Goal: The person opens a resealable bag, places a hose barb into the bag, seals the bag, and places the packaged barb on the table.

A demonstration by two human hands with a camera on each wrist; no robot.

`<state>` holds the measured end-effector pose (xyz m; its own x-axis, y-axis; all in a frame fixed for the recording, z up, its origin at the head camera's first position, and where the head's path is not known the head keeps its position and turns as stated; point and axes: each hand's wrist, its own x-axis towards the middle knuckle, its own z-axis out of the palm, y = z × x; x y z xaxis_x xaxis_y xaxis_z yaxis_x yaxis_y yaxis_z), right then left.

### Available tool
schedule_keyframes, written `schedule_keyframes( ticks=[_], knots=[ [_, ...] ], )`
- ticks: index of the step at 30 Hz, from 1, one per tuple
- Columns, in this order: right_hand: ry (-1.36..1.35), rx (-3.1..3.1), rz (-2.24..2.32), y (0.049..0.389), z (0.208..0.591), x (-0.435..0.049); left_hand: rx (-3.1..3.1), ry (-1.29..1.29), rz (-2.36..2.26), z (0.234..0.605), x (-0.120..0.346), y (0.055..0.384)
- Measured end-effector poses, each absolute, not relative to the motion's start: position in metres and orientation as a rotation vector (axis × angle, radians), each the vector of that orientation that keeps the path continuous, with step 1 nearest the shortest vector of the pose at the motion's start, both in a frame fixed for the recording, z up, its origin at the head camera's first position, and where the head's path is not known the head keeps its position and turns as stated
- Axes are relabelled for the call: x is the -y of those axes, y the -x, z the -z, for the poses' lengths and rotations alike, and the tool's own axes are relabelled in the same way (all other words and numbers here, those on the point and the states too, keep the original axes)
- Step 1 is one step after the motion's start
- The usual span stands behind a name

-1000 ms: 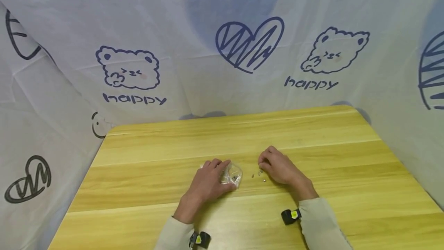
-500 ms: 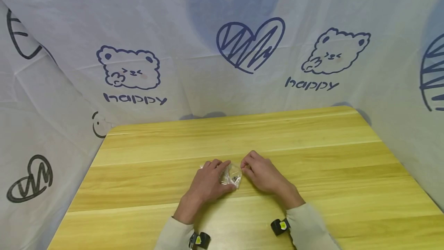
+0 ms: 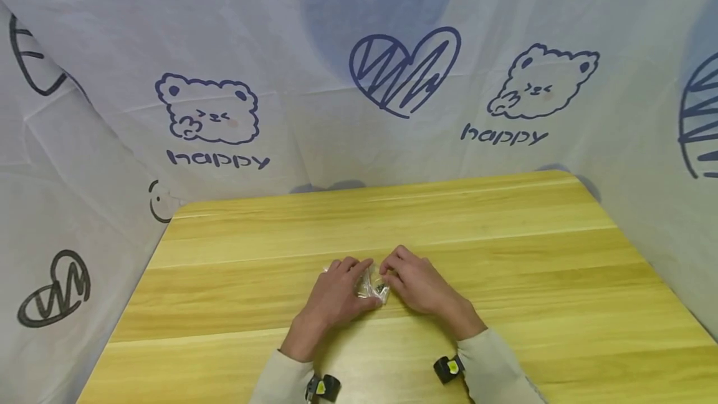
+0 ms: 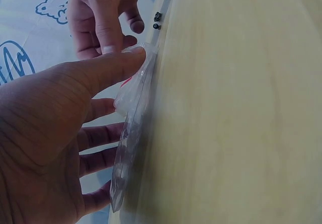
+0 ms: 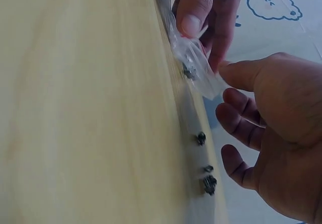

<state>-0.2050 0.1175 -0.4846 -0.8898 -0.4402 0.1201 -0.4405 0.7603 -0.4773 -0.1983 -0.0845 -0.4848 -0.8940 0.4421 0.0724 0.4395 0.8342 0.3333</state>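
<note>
A clear plastic bag (image 3: 370, 290) with small dark metal pieces (image 5: 189, 72) inside lies on the table at the middle. My left hand (image 3: 336, 292) holds it, the thumb on the near side and the fingers spread along the other side. My right hand (image 3: 421, 283) is at the bag's right end, its thumb and fingers bent close together. Whether anything is between those fingertips is hidden. Several loose small metal pieces (image 4: 157, 16) lie on the table beneath the right hand; the right wrist view shows more loose pieces (image 5: 210, 184) close up.
The wood-patterned table (image 3: 252, 235) stretches out around both hands. Behind it and at its sides hangs a white cloth (image 3: 314, 136) printed with bears and hearts. A small black wrist device (image 3: 447, 369) sits at the right sleeve and another device (image 3: 325, 388) at the left.
My right hand has moved left from the loose metal pieces to the bag's right end, covering those pieces in the head view. The left hand has stayed in place on the bag.
</note>
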Motion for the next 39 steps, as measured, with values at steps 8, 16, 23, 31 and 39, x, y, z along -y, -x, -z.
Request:
schedule_keyframes(
  ticks=[8, 16, 23, 31, 39],
  knots=[
    [-0.613, 2.942, -0.915, 0.210, 0.476, -0.137, -2.998, -0.705, -0.552, 0.485, 0.084, 0.199],
    [-0.600, 2.911, -1.095, 0.216, 0.476, -0.163, -2.988, -0.698, -0.571, 0.484, 0.084, 0.198],
    [-0.587, 2.952, -1.011, 0.218, 0.479, -0.178, -2.986, -0.697, -0.572, 0.485, 0.084, 0.198],
    [-0.626, 3.012, -0.892, 0.218, 0.485, -0.187, -2.989, -0.704, -0.567, 0.486, 0.084, 0.199],
    [-0.612, 3.054, -0.909, 0.216, 0.486, -0.189, -2.987, -0.704, -0.572, 0.486, 0.084, 0.199]
  ],
)
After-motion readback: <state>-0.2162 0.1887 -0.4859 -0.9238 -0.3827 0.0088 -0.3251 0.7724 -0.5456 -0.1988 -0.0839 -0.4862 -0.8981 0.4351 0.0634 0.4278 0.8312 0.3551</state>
